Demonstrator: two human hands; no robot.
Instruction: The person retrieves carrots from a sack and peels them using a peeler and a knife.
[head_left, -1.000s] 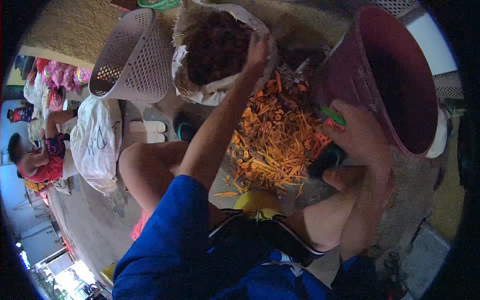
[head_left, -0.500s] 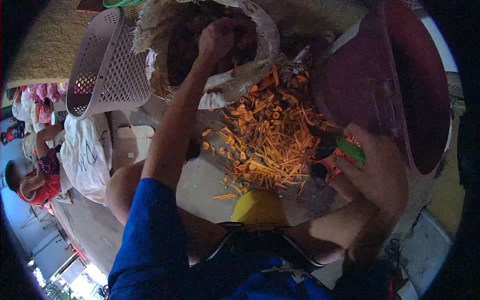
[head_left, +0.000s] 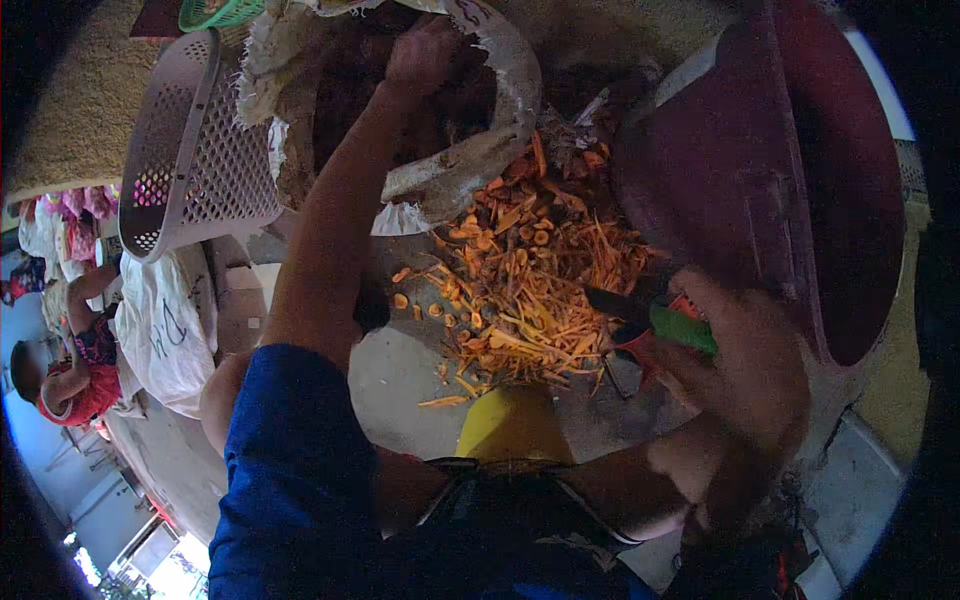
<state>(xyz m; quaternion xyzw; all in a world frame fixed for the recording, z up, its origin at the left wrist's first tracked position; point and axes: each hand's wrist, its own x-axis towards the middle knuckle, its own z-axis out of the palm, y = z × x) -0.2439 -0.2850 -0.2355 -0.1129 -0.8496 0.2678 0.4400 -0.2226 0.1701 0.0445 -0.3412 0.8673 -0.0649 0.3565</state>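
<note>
My left hand (head_left: 422,58) reaches into a wide-mouthed woven sack (head_left: 510,85) full of dark, root-like pieces; its fingers are lost in shadow against them. My right hand (head_left: 745,340) is wrapped around pruning shears (head_left: 683,328) with green and red handles. Their dark blades point left over a heap of orange cut pieces (head_left: 535,290), which lies on the floor between my legs and the sack. Round slices and long thin strips make up this heap. At its near edge is a yellow object (head_left: 515,425), partly hidden.
On the right a large maroon tub (head_left: 700,170) lies tipped on its side. Left of the sack stands a perforated plastic basket (head_left: 230,165), with a green basket (head_left: 222,10) behind. A filled white sack (head_left: 165,335) and a seated person in red (head_left: 75,385) are farther left.
My left hand has shifted slightly up and left within the sack. The shears and my right hand have moved a little left and down in view. The whole view has shifted slightly.
</note>
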